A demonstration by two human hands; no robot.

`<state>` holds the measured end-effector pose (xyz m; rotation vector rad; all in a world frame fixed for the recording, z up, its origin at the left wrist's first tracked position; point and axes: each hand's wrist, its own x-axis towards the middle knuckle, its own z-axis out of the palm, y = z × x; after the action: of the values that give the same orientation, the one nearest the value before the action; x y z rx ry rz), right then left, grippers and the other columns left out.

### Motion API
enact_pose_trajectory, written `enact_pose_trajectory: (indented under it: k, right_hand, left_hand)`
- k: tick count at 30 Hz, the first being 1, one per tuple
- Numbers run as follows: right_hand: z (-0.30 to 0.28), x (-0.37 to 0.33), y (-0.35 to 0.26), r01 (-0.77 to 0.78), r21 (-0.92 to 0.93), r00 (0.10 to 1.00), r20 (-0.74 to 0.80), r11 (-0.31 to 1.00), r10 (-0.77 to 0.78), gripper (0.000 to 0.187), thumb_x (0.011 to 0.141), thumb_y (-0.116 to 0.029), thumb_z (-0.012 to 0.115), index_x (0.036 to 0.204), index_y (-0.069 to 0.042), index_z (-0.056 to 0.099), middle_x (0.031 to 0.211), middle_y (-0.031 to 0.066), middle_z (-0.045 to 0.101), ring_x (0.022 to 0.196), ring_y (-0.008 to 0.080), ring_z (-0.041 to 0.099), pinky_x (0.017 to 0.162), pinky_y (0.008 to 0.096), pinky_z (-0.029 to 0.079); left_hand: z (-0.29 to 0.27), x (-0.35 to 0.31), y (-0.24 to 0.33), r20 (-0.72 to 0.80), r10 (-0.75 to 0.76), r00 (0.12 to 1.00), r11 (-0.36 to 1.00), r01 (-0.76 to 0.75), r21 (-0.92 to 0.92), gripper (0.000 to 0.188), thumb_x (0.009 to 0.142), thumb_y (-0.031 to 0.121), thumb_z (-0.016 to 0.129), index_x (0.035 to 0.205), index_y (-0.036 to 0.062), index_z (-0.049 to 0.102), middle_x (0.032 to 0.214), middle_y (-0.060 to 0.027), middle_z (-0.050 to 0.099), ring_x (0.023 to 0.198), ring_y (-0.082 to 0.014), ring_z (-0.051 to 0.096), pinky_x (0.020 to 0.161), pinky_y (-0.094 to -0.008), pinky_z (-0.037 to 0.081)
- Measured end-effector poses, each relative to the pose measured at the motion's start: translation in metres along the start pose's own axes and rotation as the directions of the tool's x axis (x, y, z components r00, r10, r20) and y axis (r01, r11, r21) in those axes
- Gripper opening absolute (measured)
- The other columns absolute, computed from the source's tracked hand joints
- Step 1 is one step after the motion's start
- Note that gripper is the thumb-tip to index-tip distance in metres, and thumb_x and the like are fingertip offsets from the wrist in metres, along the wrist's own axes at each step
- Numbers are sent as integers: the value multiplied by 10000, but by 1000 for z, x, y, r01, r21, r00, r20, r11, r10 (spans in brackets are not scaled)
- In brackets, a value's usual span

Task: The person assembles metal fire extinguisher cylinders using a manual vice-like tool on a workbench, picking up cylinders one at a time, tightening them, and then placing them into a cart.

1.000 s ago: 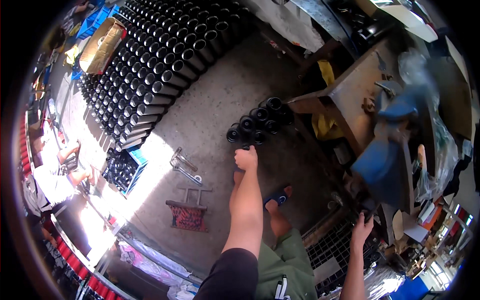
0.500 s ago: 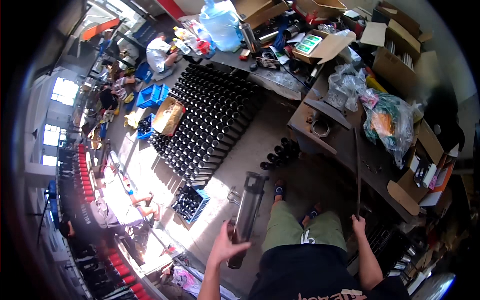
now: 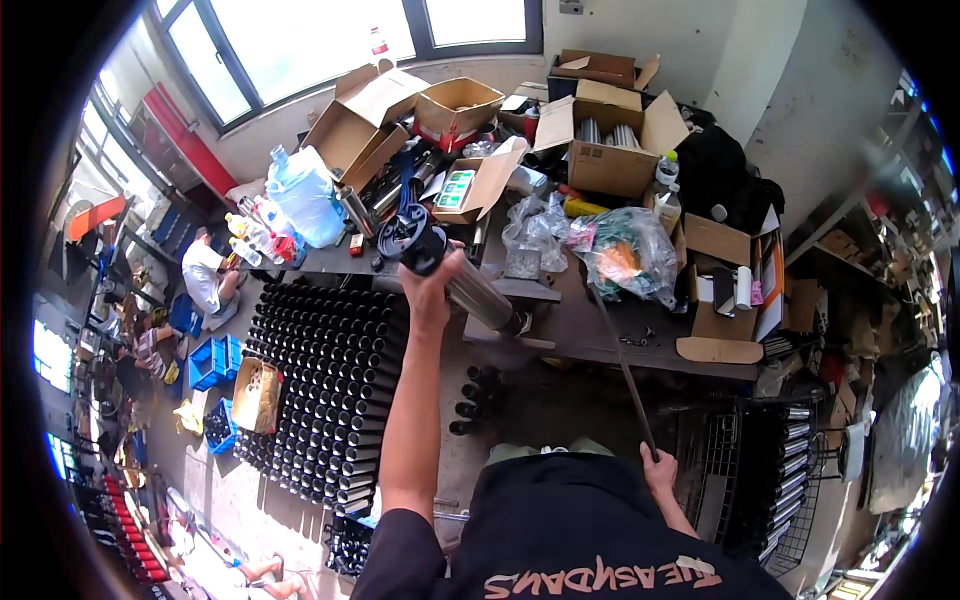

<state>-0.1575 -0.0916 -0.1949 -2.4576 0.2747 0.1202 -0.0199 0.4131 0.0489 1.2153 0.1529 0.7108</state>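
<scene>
Tubes [image 3: 330, 390] stand in black rows on the floor at left. Left hand [image 3: 432, 290] is raised on a straight arm, clenched around a metal tube [image 3: 455, 275] with a black cap, held tilted above the workbench [image 3: 600, 325] edge. Carrying step, by my judgement; setting it down calls for a clear spot. Right hand [image 3: 660, 468], low by the hip, grips a thin rod [image 3: 620, 365].

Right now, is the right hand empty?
No, the right hand grips the lower end of a thin dark rod that slants up over the workbench.
</scene>
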Motion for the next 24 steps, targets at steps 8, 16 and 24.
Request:
enact_pose_trajectory:
  k: [8,16,24]
  right_hand:
    - [-1,-52,-44,-21,126,989,-145,992,40,536,889,-471,699,660,7,623,563,215,537,528,386,570,528,452,412]
    - [-30,-57,-86,24,152,995,-98,988,-9,480,897,-368,712,650,24,587,534,194,488,458,278,492,490,408,371]
    - [-68,-41,-98,91,150,995,-54,985,-84,442,876,-328,717,643,19,573,519,165,465,451,242,470,483,389,358]
  left_hand:
    - [35,83,-75,79,-281,956,957,274,92,290,714,129,881,918,44,694,862,16,660,744,-93,588,705,-279,468]
    - [76,60,-83,-144,70,987,894,2,448,508,666,232,934,992,-8,627,871,-79,702,781,-199,645,761,-365,521]
    - [102,-27,-89,-428,394,814,900,-246,360,574,686,182,892,1115,-52,590,1013,-171,703,890,-284,695,814,-380,541]
